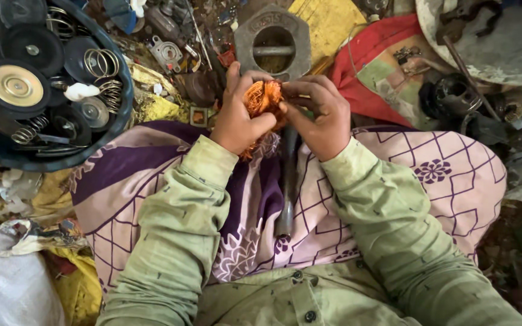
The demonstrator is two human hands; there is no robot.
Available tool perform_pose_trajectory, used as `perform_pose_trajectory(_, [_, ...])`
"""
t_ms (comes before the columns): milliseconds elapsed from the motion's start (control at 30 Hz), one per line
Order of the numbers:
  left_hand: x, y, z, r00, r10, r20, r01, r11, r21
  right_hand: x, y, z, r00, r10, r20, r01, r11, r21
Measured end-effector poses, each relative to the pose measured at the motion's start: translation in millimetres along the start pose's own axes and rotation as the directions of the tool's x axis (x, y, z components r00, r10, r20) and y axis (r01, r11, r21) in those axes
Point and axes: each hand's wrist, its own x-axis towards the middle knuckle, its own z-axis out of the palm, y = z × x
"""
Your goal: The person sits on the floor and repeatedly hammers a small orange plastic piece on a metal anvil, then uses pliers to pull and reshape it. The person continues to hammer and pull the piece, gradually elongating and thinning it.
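Your left hand point(235, 121) and right hand point(318, 115) are both gripping one orange wire bundle point(263, 96) above your lap, over one grey metal rod point(287, 187). One dark tub point(119, 115) is holding several black discs point(31, 43) and springs point(101, 62)

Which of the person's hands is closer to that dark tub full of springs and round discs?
Left. The left hand sits on the tub's side of the orange wire bundle; the right hand is on the bundle's far side, farther from it.
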Motion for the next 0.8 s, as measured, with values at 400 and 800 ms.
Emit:
perform_pose_trajectory(400, [-3.3,-13.5,4.8,0.998,0.056,-0.002,-0.056,0.996,0.063,-4.9,24.3,-3.3,0.979,0.203,-0.036,-0.195,0.970,0.147])
perform_pose_trajectory(800, [2.3,-6.4,4.5,0.995,0.086,-0.059,-0.083,0.995,0.049,1.5,16.2,-6.1,0.991,0.073,-0.111,-0.060,0.991,0.118])
